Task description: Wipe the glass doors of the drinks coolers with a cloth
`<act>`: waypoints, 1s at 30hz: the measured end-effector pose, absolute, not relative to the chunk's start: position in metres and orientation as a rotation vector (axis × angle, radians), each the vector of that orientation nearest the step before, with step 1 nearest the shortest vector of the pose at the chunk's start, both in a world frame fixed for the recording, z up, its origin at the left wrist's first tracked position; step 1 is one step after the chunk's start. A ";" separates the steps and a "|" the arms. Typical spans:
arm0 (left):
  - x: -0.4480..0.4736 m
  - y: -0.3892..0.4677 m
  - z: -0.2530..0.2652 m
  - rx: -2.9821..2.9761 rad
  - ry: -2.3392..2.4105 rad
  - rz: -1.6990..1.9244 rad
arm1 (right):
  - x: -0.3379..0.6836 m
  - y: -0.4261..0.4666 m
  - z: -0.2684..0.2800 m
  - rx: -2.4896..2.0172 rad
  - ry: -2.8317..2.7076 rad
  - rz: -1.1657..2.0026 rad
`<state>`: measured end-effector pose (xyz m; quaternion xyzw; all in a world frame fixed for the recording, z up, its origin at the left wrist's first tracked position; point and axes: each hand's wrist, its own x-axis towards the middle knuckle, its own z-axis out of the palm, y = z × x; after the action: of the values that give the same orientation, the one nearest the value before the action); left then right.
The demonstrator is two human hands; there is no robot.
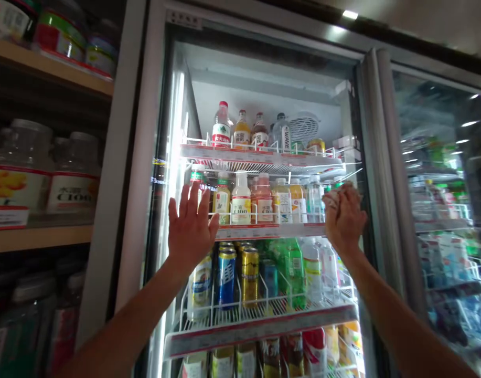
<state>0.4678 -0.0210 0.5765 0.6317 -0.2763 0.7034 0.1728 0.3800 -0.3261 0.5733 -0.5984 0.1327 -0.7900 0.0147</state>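
Note:
My left hand (191,226) lies with fingers spread against the glass door (264,68) of a lit drinks fridge, on its left side. Over on the right side of the same pane, my right hand (345,218) is closed on a crumpled pale cloth (332,199) and presses it to the glass. Most of the cloth is hidden under the fingers, so whether it is fabric or paper is unclear. Behind the pane, bottles such as a white-capped one (241,202) stand between my hands on the middle shelf.
Wire shelves (259,328) inside hold cans (226,275) and green bottles (294,268). A metal door frame (385,173) separates this door from a second glass-fronted fridge (440,210) at right. To the left, a wooden shelf (47,237) carries large bottles (73,178).

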 end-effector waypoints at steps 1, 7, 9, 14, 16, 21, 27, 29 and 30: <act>0.468 -0.021 0.577 1.787 -0.786 1.994 | 0.384 -0.311 0.569 -1.858 0.330 -2.494; 0.470 -0.018 0.571 1.753 -0.810 2.005 | 0.402 -0.233 0.547 -2.430 -0.737 -2.458; 0.470 -0.019 0.567 1.756 -0.821 2.020 | 0.403 -0.243 0.562 -2.222 -0.500 -2.559; 0.468 -0.021 0.563 1.810 -0.782 2.038 | 0.414 -0.229 0.591 -1.969 -0.051 -2.462; 0.468 -0.017 0.561 1.825 -0.792 2.026 | 0.417 -0.204 0.587 -2.226 -0.375 -2.396; 0.473 0.005 0.541 1.810 -0.846 2.059 | 0.416 -0.192 0.598 -2.210 -0.388 -2.402; 0.475 0.019 0.524 1.489 -0.803 1.998 | 0.423 -0.161 0.577 -2.304 -0.618 -2.381; 0.474 0.020 0.524 1.435 -0.826 1.935 | 0.424 -0.151 0.564 -2.421 -0.903 -2.326; 0.473 0.020 0.524 1.432 -0.837 1.917 | 0.424 -0.151 0.563 -2.424 -0.934 -2.315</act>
<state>0.4725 0.0204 0.5238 0.5392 -0.3150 0.7217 0.2988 0.4235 -0.1514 0.5630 -0.6867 -0.2645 -0.6559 -0.1680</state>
